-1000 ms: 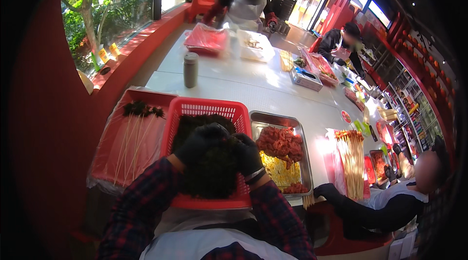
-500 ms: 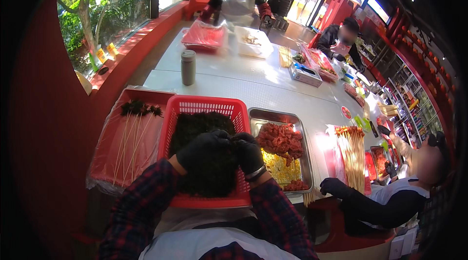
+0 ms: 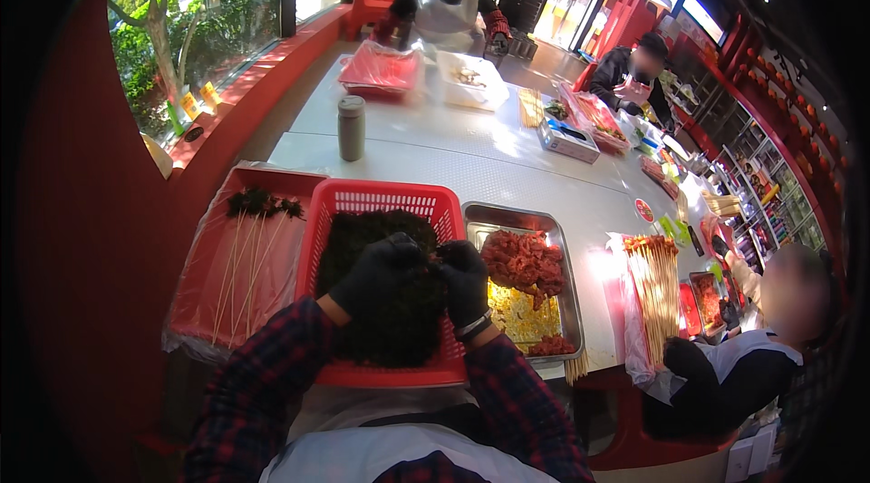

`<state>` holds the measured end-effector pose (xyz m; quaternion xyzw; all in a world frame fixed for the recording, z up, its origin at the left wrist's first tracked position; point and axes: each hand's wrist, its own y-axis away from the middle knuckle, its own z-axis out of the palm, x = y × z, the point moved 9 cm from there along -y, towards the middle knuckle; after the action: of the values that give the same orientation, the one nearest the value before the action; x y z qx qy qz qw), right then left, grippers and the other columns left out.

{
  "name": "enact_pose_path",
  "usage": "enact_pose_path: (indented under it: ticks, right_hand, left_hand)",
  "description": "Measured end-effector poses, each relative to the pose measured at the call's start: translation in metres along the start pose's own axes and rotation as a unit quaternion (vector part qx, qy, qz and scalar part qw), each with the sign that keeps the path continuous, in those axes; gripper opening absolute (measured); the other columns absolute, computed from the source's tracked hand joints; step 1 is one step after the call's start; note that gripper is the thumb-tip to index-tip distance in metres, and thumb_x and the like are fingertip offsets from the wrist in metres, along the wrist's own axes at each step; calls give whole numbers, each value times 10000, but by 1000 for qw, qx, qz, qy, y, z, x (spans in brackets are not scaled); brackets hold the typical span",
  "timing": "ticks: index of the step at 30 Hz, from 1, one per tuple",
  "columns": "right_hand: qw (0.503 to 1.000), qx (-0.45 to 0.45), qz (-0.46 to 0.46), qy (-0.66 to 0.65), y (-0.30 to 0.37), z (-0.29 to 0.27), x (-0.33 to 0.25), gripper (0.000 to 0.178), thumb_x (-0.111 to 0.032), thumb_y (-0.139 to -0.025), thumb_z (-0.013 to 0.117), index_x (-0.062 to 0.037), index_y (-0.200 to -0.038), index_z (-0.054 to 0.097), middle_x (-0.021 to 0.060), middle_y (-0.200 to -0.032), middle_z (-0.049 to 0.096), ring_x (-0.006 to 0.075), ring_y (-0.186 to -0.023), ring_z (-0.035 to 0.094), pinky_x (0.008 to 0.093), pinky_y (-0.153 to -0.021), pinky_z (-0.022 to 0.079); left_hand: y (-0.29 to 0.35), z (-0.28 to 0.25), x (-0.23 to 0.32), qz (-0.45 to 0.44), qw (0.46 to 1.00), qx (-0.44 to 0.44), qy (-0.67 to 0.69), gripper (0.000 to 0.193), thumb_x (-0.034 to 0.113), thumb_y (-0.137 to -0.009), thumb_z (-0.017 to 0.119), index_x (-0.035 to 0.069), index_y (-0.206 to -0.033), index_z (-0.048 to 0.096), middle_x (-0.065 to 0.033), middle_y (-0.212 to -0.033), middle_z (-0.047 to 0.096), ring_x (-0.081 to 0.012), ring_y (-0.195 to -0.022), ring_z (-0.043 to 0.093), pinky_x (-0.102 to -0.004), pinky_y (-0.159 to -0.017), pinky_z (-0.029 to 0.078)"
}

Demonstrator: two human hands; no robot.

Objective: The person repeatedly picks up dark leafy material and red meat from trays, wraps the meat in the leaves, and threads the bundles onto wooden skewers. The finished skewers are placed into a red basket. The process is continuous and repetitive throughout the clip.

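Observation:
My left hand (image 3: 381, 270) and my right hand (image 3: 465, 279), both in black gloves, meet fingertip to fingertip above a red slotted basket (image 3: 313, 293). Dark leafy greens (image 3: 390, 338) fill the basket. Both hands are closed in a pinch; what lies between the fingertips is too small and dark to name. To the left, a red plastic-lined tray (image 3: 201, 247) bears several thin skewers (image 3: 234, 275) tipped with dark greens (image 3: 258, 203). On the right, near my right hand, a metal tray (image 3: 572, 293) contains red marinated meat (image 3: 521, 263) and yellowish liquid.
A grey tumbler (image 3: 352, 130) stands beyond the basket. Many filled skewers (image 3: 654, 302) lie to the right, where a co-worker's gloved hand (image 3: 687, 358) is close. Farther off are a white tub (image 3: 471, 89), a red tray (image 3: 381, 71) and a glove box (image 3: 569, 140). Other people stand around the table.
My fingertips have shifted slightly, with the hands still together over the basket. At the right, the co-worker's near hand has moved toward the filled skewers.

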<state>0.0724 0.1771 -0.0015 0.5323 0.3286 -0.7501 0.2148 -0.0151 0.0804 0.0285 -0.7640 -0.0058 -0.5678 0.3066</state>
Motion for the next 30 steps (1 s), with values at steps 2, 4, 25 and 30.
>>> enact_pose_path:
  ticks: [2,4,25,30]
  right_hand:
    - [999,4,32,-10,2,2,-3,244,113,-683,531,-24,-884,531,33,-835,552,118,-808,529,236,-731,444]
    - [1000,10,27,-8,2,1,-2,243,112,-686,523,-23,-889,534,35,-840,556,117,-807,531,232,-732,443]
    - [920,-61,-272,277,37,29,-80,299,-27,-686,527,-35,-984,550,157,-917,563,312,-899,533,379,-790,434]
    - [938,145,-142,279,66,-137,-93,232,36,-762,554,-25,-985,548,33,-838,592,98,-790,563,226,-697,452]
  left_hand:
    - [-2,5,10,44,996,-31,-75,205,-64,-673,615,0,-855,545,-44,-817,528,-158,-784,538,-272,-701,457]
    - [-3,6,14,64,984,-39,-162,227,-64,-678,616,1,-880,537,-34,-818,537,-139,-772,537,-268,-700,463]
    - [10,-8,-41,-233,968,11,94,183,-22,-691,556,-21,-863,620,-47,-770,611,-110,-671,561,-222,-605,457]
    - [2,-8,-30,-191,979,8,73,221,-56,-720,516,-13,-911,619,-50,-783,618,-89,-650,555,-207,-570,449]
